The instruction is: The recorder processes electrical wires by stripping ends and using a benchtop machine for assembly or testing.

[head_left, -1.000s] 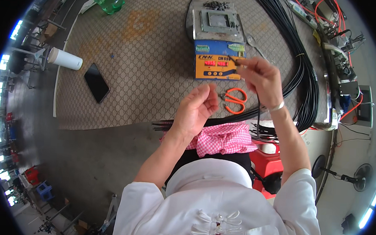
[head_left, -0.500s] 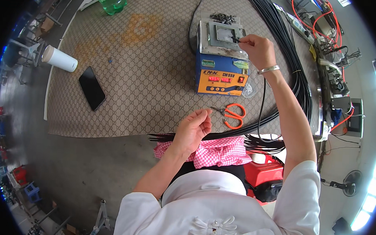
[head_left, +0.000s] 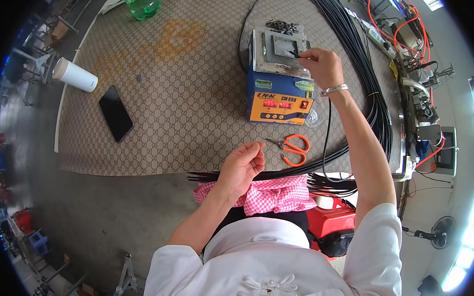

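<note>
At 1 blue box (head_left: pixel 280 96), right fingers (head_left: pixel 310 55) pinch 1 black cable (head_left: pixel 328 126); left fingers (head_left: pixel 256 163) press together.

This is looking like a workshop: a device (head_left: pixel 280 106) showing red digits is sitting on the bench (head_left: pixel 159 101), a black cable bundle (head_left: pixel 379 110) is curving past, scissors (head_left: pixel 284 145) are lying nearby, and wired equipment (head_left: pixel 428 132) is crowding the right.

Passage between phone (head_left: pixel 116 114) and machine (head_left: pixel 280 99), scissors (head_left: pixel 284 145) blocking front, cables (head_left: pixel 376 108) right
</note>
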A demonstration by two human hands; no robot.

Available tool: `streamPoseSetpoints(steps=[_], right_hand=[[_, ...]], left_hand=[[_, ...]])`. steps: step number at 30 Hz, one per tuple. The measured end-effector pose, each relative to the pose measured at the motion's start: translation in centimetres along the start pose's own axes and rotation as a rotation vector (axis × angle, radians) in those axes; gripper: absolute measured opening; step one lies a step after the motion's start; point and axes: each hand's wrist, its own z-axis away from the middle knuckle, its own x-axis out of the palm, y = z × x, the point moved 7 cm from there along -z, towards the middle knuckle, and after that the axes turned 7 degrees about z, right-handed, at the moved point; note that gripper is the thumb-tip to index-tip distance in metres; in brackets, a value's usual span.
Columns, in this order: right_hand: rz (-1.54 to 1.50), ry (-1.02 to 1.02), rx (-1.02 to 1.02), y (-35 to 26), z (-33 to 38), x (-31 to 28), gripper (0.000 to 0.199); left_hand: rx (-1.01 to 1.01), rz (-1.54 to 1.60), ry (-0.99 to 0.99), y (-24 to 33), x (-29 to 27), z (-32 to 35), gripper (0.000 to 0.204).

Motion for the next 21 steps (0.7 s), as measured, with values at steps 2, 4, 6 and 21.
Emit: streamPoseSetpoints(steps=[2,4,6,21], right_hand=[[-0.105,-0.03,0.053,0.1,0.3,-0.2,0.018],[-0.496,-0.162,0.181,0.3,1.6,-0.2,0.016],[-0.815,-0.261,0.277,-0.1,3.5,0.1,0.015],[-1.658,-0.5,0.356,-2.7,15.3,0.9,0.01]], left_hand=[[0.002,-0.013,-0.003,0.0,0.2,0.0,0.014],[0.032,-0.054,-0.01,0.3,0.7,0.1,0.014],[0.087,-0.121,-0.029,1.0,1.9,0.4,0.014],[0.478,-0.439,-0.186,2.2,10.5,2.2,0.02]])
